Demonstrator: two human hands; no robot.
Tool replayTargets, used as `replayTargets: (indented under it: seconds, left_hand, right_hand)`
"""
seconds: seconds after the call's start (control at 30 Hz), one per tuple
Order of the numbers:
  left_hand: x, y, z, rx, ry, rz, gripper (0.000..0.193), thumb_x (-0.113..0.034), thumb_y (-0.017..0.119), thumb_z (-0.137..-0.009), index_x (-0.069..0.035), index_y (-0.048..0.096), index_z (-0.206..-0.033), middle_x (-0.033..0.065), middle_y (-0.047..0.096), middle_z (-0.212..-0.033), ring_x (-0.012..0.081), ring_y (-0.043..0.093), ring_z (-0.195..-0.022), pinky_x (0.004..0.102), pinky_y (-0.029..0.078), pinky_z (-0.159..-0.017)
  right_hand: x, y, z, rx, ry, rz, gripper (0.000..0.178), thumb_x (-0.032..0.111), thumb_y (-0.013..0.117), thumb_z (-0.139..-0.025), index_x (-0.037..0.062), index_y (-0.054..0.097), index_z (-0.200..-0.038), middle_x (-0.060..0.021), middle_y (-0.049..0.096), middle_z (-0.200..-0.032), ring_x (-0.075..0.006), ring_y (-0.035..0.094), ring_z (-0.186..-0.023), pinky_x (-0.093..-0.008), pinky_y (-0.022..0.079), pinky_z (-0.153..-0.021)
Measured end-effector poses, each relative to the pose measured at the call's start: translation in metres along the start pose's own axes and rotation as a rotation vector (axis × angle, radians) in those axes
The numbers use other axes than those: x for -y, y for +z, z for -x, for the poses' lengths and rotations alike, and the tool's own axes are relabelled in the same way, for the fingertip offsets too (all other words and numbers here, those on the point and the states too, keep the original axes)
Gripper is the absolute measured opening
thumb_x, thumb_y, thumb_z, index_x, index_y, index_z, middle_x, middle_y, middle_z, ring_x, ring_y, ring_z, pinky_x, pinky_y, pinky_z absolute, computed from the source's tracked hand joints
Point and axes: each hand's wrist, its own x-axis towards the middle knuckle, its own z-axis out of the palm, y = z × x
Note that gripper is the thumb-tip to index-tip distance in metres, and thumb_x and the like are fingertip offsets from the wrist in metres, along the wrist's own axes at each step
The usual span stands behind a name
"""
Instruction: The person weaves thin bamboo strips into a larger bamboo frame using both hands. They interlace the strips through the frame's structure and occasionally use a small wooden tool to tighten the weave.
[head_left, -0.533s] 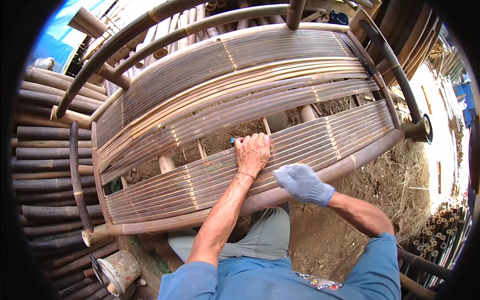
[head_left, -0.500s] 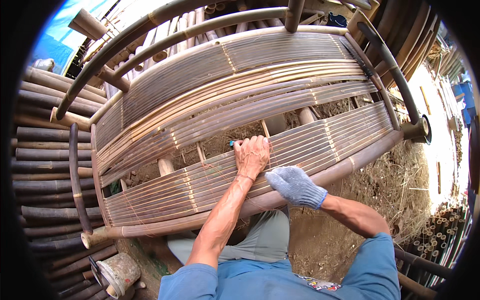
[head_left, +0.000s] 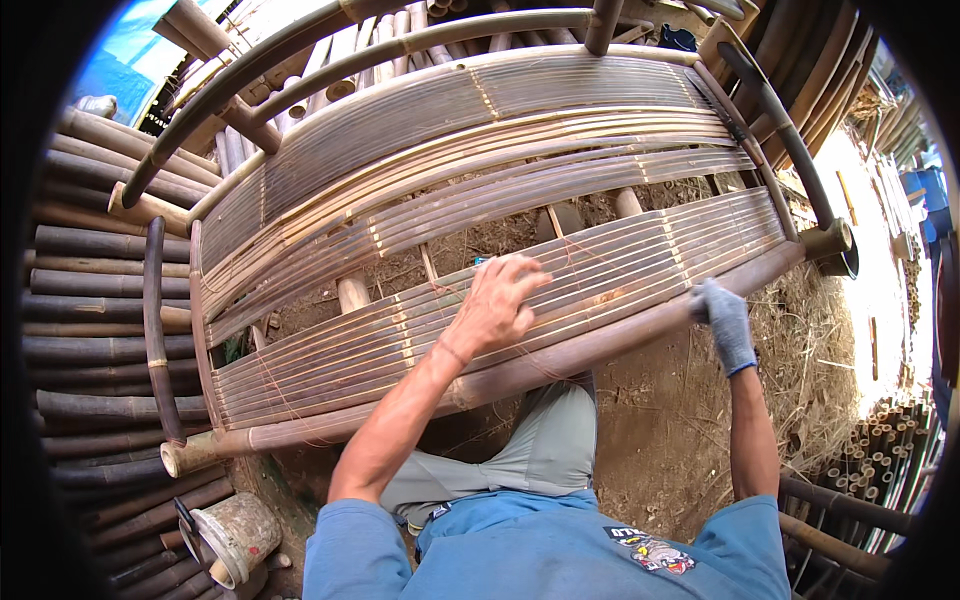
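A long bamboo bench seat lies across in front of me, its front panel of dark slats [head_left: 590,285] tied with thin reddish string [head_left: 270,385]. Over the middle of this panel is my bare left hand [head_left: 495,300], slightly blurred, with fingers apart and nothing seen in them. A small teal item [head_left: 480,261] shows just beyond its knuckles, at the panel's far edge. My right hand [head_left: 724,318], in a grey knitted glove, is at the thick front bamboo pole [head_left: 600,335], right of centre. Its fingers are curled; what they hold is hidden.
Behind the front panel is a gap with cross-pieces [head_left: 352,292], then more slats [head_left: 480,205]. Curved armrests [head_left: 155,330] stand at both ends. Bamboo poles [head_left: 105,350] are stacked at left, beside a dirty white bucket [head_left: 235,540]. Cut bamboo tubes [head_left: 870,465] lie at lower right.
My right hand has moved right along the front pole, away from my left. The left hand has lifted and its fingers have spread. The view has shifted slightly.
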Motion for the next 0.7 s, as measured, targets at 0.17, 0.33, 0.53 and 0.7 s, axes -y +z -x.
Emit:
replayTargets:
  seconds: [0.17,0.33,0.53,0.7]
  left_hand:
    - [-0.018,0.0,0.075,0.102,0.155,-0.176,0.026,-0.016,0.068,-0.079,-0.013,0.066,-0.104,0.0059,0.06,-0.115,0.0244,0.053,-0.12,0.0479,0.037,-0.111]
    - [-0.056,-0.002,0.081,-0.106,-0.01,0.177,0.012,-0.009,0.072,-0.08,-0.008,0.064,-0.089,0.0061,0.063,-0.09,0.0265,0.064,-0.09,0.0407,0.051,-0.096]
    - [-0.132,-0.057,0.084,-0.247,0.231,0.305,0.013,-0.007,0.073,-0.08,-0.008,0.064,-0.09,0.004,0.063,-0.09,0.0225,0.065,-0.087,0.0424,0.053,-0.097]
    - [-0.018,-0.084,0.1,-0.658,-0.232,0.098,0.021,-0.011,0.059,-0.095,-0.001,0.065,-0.112,0.0189,0.066,-0.112,0.0366,0.063,-0.106,0.0446,0.05,-0.095]
  right_hand:
    - [-0.044,-0.049,0.013,-0.701,-0.032,1.053,0.046,0.027,0.058,-0.096,-0.0079,0.056,-0.125,-0.0294,0.061,-0.118,-0.0385,0.056,-0.119,-0.0464,0.044,-0.103]
    - [0.076,0.08,0.05,-0.354,-0.367,0.292,0.042,0.027,0.055,-0.099,-0.0022,0.053,-0.128,-0.0238,0.06,-0.117,-0.034,0.058,-0.112,-0.0447,0.049,-0.096]
    - [0.177,0.252,0.049,1.085,0.174,-0.265,0.058,0.054,0.059,-0.095,-0.0018,0.061,-0.111,-0.0167,0.071,-0.085,-0.0256,0.066,-0.064,-0.0392,0.057,-0.059]
    - [0.22,0.265,0.005,0.257,-0.698,0.256,0.03,0.031,0.057,-0.099,0.0039,0.07,-0.1,-0.0117,0.068,-0.086,-0.0264,0.065,-0.078,-0.0402,0.054,-0.074]
